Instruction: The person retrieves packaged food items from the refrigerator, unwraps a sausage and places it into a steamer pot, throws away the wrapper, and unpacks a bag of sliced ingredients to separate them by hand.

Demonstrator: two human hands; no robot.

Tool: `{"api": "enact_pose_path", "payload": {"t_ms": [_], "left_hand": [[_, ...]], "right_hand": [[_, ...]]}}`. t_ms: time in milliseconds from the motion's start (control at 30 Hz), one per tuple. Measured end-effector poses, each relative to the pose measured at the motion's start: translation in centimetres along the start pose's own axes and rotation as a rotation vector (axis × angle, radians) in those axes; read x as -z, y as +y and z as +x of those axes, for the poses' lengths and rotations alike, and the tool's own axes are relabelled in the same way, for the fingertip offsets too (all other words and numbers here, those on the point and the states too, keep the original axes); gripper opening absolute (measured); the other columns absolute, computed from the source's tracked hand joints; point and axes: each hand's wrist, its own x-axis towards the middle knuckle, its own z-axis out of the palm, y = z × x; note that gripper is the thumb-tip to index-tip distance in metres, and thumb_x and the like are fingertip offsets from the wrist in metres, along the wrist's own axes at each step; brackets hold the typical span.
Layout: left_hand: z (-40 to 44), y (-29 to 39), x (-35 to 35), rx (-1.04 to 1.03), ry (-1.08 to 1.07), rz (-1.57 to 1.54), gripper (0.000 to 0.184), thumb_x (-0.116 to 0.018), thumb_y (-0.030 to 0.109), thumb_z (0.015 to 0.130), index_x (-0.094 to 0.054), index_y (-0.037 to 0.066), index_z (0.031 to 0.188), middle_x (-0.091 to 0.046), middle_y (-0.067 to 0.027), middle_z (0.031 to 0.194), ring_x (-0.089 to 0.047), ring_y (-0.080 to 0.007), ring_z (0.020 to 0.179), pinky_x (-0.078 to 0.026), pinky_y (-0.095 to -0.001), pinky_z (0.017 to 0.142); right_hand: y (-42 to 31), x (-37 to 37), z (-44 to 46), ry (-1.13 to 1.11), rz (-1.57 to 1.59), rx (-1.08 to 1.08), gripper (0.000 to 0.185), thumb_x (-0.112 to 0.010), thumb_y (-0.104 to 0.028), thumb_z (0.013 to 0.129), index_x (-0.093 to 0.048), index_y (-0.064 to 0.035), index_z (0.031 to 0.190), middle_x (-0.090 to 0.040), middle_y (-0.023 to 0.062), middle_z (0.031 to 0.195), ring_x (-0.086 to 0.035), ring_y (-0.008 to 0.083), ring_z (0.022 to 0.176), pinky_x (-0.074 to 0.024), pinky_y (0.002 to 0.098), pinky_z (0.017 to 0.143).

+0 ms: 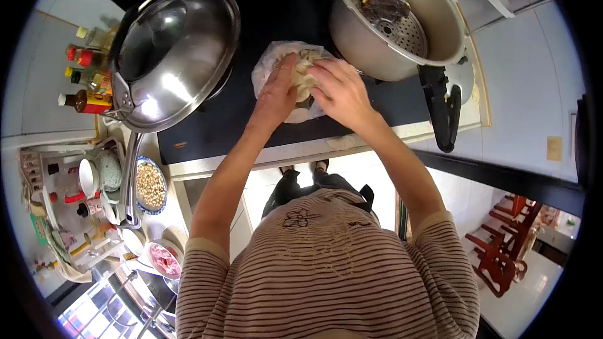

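Note:
A clear plastic bag (260, 75) lies spread on the dark cooktop, with pale, soft folded pieces of food (303, 78) heaped on it; their kind is hard to make out. My left hand (277, 93) rests along the left side of the heap, fingers stretched out and thumb apart. From the right, my right hand (342, 91) reaches over the heap, its fingers and thumb bent around some of the pale pieces. Both hands cover part of the food and the bag.
Behind right stands a deep metal pot (402, 56) with a perforated steamer plate and a dark lump inside; its black handle (440, 107) points toward me. A lidded wok (176, 56) is at left, beside several bottles (91, 100). A bowl of beans or nuts (151, 185) sits near its handle.

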Motion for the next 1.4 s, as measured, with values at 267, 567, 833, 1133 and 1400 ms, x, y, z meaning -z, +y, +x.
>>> {"api": "enact_pose_path", "payload": {"t_ms": [267,567,833,1133,1400], "left_hand": [[0.0,-0.8,-0.8,-0.004,0.150,-0.053,0.051,-0.062,0.001,0.072,-0.049,0.005,0.122,-0.055,-0.0171,0.112,-0.056,-0.0314,0.102,-0.045,-0.0339,0.090],[-1.4,-1.9,0.4,0.306,0.303,-0.893,0.036,-0.055,0.003,0.080,-0.053,-0.001,0.116,-0.060,-0.0088,0.104,-0.058,-0.0166,0.093,-0.047,-0.0262,0.081],[-1.7,-1.5,1.6,0.506,0.324,-1.248,0.035,-0.051,0.003,0.080,-0.049,-0.001,0.115,-0.058,-0.0106,0.103,-0.059,-0.0200,0.092,-0.049,-0.0287,0.081],[-1.4,-2.3,1.4,0.363,0.193,-1.129,0.048,-0.048,0.000,0.077,-0.046,-0.003,0.125,-0.056,-0.0130,0.113,-0.056,-0.0213,0.100,-0.048,-0.0321,0.085],[-1.4,0.4,1.2,0.464,0.126,-1.170,0.033,-0.050,0.003,0.084,-0.057,-0.001,0.116,-0.059,-0.0094,0.111,-0.057,-0.0150,0.097,-0.046,-0.0247,0.085]], "right_hand": [[-3.7,1.1,-14.2,-0.290,-0.101,-0.393,0.033,-0.071,-0.013,0.068,-0.058,-0.0064,0.097,-0.052,0.0113,0.097,-0.053,0.0300,0.091,-0.0466,0.0379,0.073],[-4.8,1.1,-12.3,-0.379,0.101,-0.501,0.033,-0.075,-0.015,0.067,-0.052,-0.0071,0.089,-0.049,0.0100,0.084,-0.057,0.0298,0.072,-0.0474,0.0382,0.060],[-3.9,-3.8,0.7,0.009,-0.025,-0.255,0.030,-0.068,-0.010,0.071,-0.057,-0.0047,0.098,-0.055,0.0124,0.098,-0.059,0.0302,0.087,-0.0486,0.0387,0.073],[-3.2,-0.9,-2.7,-0.060,-0.184,-0.820,0.055,-0.068,-0.016,0.071,-0.047,-0.0065,0.121,-0.061,0.0132,0.103,-0.058,0.0298,0.092,-0.0464,0.0373,0.075],[-3.9,2.0,-1.9,0.295,-0.294,-0.397,0.034,-0.065,-0.012,0.074,-0.057,-0.0047,0.106,-0.060,0.0112,0.082,-0.059,0.0287,0.069,-0.0490,0.0377,0.065]]}}
